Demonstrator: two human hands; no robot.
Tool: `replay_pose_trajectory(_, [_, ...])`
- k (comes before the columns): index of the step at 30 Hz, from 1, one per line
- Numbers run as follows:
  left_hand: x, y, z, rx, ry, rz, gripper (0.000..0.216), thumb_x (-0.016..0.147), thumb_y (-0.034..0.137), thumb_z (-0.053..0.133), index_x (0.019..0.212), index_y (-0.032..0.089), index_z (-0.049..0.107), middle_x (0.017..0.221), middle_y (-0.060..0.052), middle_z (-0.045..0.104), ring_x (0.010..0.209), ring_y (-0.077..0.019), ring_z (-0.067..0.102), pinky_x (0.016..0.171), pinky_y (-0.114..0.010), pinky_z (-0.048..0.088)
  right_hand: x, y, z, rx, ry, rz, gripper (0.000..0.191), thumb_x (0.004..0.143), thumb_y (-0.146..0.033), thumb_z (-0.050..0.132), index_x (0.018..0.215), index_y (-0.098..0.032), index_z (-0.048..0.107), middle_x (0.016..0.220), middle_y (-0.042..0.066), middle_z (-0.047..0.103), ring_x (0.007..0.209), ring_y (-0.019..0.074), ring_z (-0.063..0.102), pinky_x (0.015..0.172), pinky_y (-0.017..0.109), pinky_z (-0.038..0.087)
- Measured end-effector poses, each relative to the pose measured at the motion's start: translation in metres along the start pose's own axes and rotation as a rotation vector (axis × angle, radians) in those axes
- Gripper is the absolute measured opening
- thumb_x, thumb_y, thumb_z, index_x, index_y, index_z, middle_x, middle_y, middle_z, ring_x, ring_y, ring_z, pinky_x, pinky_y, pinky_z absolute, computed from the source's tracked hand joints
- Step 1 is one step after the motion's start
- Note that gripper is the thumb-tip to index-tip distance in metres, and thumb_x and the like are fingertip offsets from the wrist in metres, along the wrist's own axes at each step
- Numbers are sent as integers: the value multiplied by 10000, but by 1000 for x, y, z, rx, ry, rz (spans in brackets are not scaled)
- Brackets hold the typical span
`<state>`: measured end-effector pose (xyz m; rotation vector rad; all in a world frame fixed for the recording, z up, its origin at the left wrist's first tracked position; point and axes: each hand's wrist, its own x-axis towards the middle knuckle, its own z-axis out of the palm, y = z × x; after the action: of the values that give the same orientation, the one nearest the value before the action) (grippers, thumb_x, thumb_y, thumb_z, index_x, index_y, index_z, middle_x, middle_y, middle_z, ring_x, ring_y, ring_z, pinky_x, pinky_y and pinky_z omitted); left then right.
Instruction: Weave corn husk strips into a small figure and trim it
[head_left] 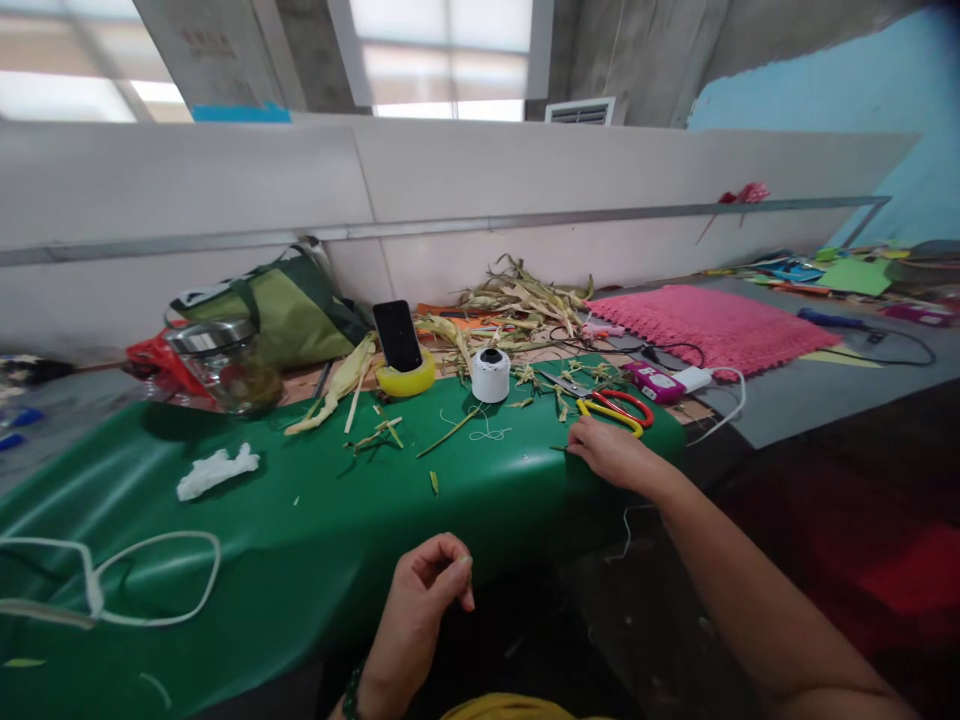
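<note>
My left hand is raised in front of the table's near edge. Its fingers are curled and the thumb meets the forefinger; whatever may be pinched there is too small to make out. Near the right end of the green sheet, my right hand rests low, fingers together around a short thin green stem that pokes out at the fingertips. Just behind it lie scissors with red and yellow handles. A white thread spool stands at mid-table, and loose thread lies in loops before it.
The green sheet carries eyeglasses, crumpled white tissue and husk scraps. Farther back are a glass jar, a green bag, yellow tape propping a phone, dried husks and a pink mat.
</note>
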<state>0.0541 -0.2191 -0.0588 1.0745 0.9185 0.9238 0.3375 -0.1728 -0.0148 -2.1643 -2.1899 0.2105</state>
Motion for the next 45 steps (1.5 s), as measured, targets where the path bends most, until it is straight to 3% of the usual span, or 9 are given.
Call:
replay_pose_trajectory(6, [-5, -1, 7, 9, -21, -13, 318, 676, 394, 731, 591, 162, 531, 512, 31, 515, 481, -82, 433, 523, -214, 345, 43, -27, -18, -68, 29, -76, 380, 908, -146, 454, 1277, -147, 542, 1090, 119, 696, 973, 192, 639, 777, 247, 428])
replay_pose_trajectory(10, [-10, -3, 3, 27, -39, 1, 312, 696, 390, 718, 591, 163, 531, 516, 25, 522, 488, -87, 439, 527, -215, 346, 74, -44, -29, -161, -8, -35, 347, 869, -97, 442, 1151, -55, 641, 1141, 233, 673, 1010, 282, 651, 747, 304, 444])
replay_pose_trajectory(16, [-15, -3, -29, 35, 63, 23, 321, 700, 396, 719, 586, 165, 528, 498, 31, 510, 485, -85, 429, 535, -215, 345, -2, -32, -40, -234, -162, -151, 146, 753, -144, 625, 762, -122, 769, 765, 154, 737, 766, 303, 702, 620, 310, 436])
replay_pose_trajectory(20, [-13, 1, -27, -4, 63, 23, 321, 677, 382, 729, 570, 165, 516, 500, 34, 507, 473, -80, 421, 528, -214, 341, -46, -41, -42, -34, -280, -460, 454, 661, -498, 782, 1033, -240, 753, 932, 75, 737, 825, 264, 702, 676, 304, 493])
replay_pose_trajectory(28, [-19, -1, -12, -3, 16, 9, 305, 684, 373, 722, 583, 162, 526, 511, 28, 514, 469, -84, 436, 508, -210, 332, 29, -141, -3, 19, 48, -408, 890, 749, -694, 604, 1429, -158, 398, 1382, 220, 486, 1073, 350, 631, 834, 429, 517])
replay_pose_trajectory(31, [-22, -5, -23, 5, 70, 18, 317, 691, 383, 722, 580, 160, 526, 508, 31, 506, 468, -82, 431, 512, -210, 333, 51, -157, 13, -79, 0, -440, 425, 923, -443, 517, 1221, -144, 565, 1184, 170, 603, 984, 283, 657, 788, 370, 522])
replay_pose_trajectory(35, [-23, -8, -32, 5, 109, 3, 334, 691, 393, 723, 572, 160, 516, 518, 34, 497, 462, -80, 431, 511, -213, 338, 45, -151, 32, -188, 111, -603, 215, 880, -37, 444, 1008, -104, 602, 989, 150, 636, 917, 242, 627, 741, 336, 517])
replay_pose_trajectory(41, [-18, -5, -22, -10, 74, -23, 329, 662, 383, 737, 576, 162, 509, 501, 38, 489, 459, -80, 422, 504, -210, 339, 17, -120, 56, 98, 543, -1085, 254, 946, -101, 340, 934, -135, 592, 987, 155, 690, 897, 204, 640, 773, 353, 551])
replay_pose_trajectory(45, [-17, -5, -17, 1, 42, -33, 325, 665, 390, 735, 589, 163, 515, 501, 38, 493, 457, -82, 426, 499, -208, 342, -5, -109, 54, 564, 783, -1054, 192, 951, -130, 379, 1026, -199, 542, 1092, 126, 696, 1040, 173, 654, 819, 333, 568])
